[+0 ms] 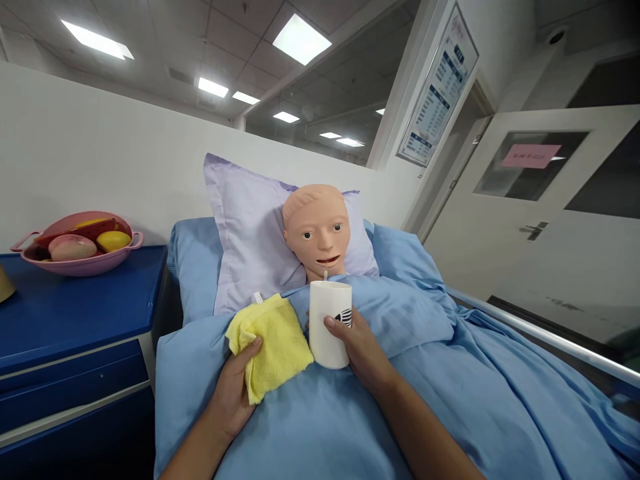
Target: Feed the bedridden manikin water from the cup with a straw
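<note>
My right hand (pixel 364 347) is wrapped round a white mug (pixel 324 333) with a dark printed mark on its side. A pale straw (pixel 325 274) sticks up from the mug, its top just below the mouth of a manikin (pixel 316 227); whether it touches the lips I cannot tell. In my left hand (pixel 234 387) a folded yellow towel (pixel 280 347) is pinched, thumb on top, close to the left side of the mug. The manikin's head rests on a lilac pillow (pixel 250 233), and a blue quilt (pixel 400 313) covers it up to the neck.
On the left, a blue bedside cabinet (pixel 120 293) carries a pink basket (pixel 85 265) of fruit, with part of a tan object (pixel 5 287) at its edge. A bed rail (pixel 540 333) runs along the right. Beyond it is a door (pixel 520 233) with a pink notice.
</note>
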Tool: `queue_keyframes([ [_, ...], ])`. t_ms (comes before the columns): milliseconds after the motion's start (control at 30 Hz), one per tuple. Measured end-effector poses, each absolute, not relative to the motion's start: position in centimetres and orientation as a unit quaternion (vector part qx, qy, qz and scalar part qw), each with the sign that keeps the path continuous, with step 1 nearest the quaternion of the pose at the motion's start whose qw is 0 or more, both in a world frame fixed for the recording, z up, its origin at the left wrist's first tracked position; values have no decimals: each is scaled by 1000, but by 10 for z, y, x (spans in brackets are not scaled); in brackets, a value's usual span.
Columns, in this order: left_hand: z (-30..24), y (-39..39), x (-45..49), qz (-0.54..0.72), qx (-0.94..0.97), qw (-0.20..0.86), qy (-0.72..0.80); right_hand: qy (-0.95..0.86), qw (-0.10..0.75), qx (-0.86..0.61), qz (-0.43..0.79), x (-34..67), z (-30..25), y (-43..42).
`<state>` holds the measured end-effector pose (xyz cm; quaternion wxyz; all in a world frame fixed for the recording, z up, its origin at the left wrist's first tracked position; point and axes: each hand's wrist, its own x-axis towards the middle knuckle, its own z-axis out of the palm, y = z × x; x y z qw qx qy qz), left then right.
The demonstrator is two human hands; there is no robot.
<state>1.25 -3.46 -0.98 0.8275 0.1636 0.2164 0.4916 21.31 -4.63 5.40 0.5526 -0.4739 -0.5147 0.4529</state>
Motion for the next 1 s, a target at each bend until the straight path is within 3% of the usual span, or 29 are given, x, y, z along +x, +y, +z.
queue_keyframes([
  [700,0,-38,11,492,218,809,237,-492,598,-475,419,200,57,-51],
  [867,39,-31,1,536,333,710,314,-488,651,-453,364,191,51,-53],
  [1000,86,-17,8,656,395,560,316,-472,690,-456,305,186,50,-55],
])
